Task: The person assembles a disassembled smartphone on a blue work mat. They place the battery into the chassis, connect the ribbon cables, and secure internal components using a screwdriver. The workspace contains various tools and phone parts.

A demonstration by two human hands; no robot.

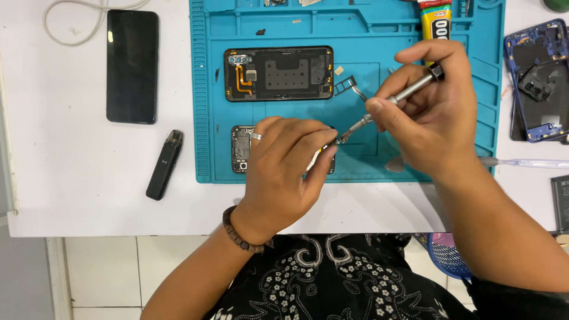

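Opened phone [242, 148] lies on the near part of a blue work mat [201, 89], mostly covered by the left hand [284, 166], whose fingers curl down over it and pin it in place; a ring shows on one finger and a bead bracelet on the wrist. Right hand [430, 112] is closed in a pinch around a slim metal screwdriver [391, 101], index finger resting on its black cap, tip set down at the phone's right end beside the left fingertips. Farther on the mat lies a black phone back shell [278, 73] with an orange flex strip, and a small card tray [345, 86] just right of it. A yellow glue tube [437, 21] stands at the mat's far edge. The mat sits on a white table [71, 189]; to the left lie a black phone [132, 65], a white cable [71, 24] and a dark pen-shaped device [165, 164]. At right, a blue phone frame [539, 77]. Below the table edge, white floor tiles [101, 272] and a blue basket [447, 255]
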